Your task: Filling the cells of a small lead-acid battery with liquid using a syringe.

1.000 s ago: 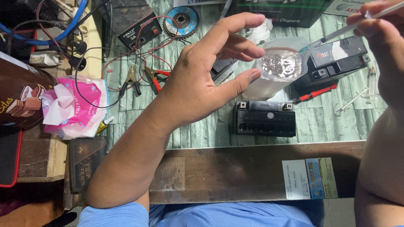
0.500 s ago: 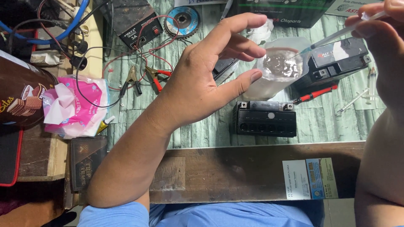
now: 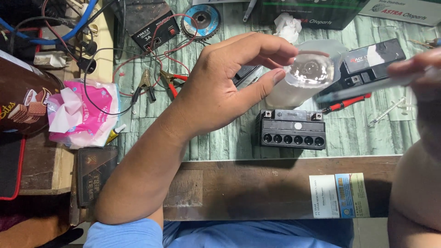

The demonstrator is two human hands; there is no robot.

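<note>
The left hand (image 3: 220,87) reaches in from seven o'clock and pinches a clear plastic container of liquid (image 3: 308,73) by its rim, thumb on the near side and fingers curled over the far side; the container hangs tilted above the workbench (image 3: 220,147), just above centre toward one o'clock. At three o'clock the right hand (image 3: 415,69), blurred, is closed around a syringe (image 3: 363,89) whose tip points toward nine o'clock and ends just beside the container, apart from it. Directly below the container, at five o'clock from it, a small black battery (image 3: 291,128) with a row of six open filler holes sits on the bench. A second black battery (image 3: 372,62) lies at three o'clock of the container, with a red screwdriver (image 3: 344,104) along its near edge. At eleven o'clock, red alligator clips (image 3: 172,83) and a small black charger (image 3: 151,27) lie among wires.
</note>
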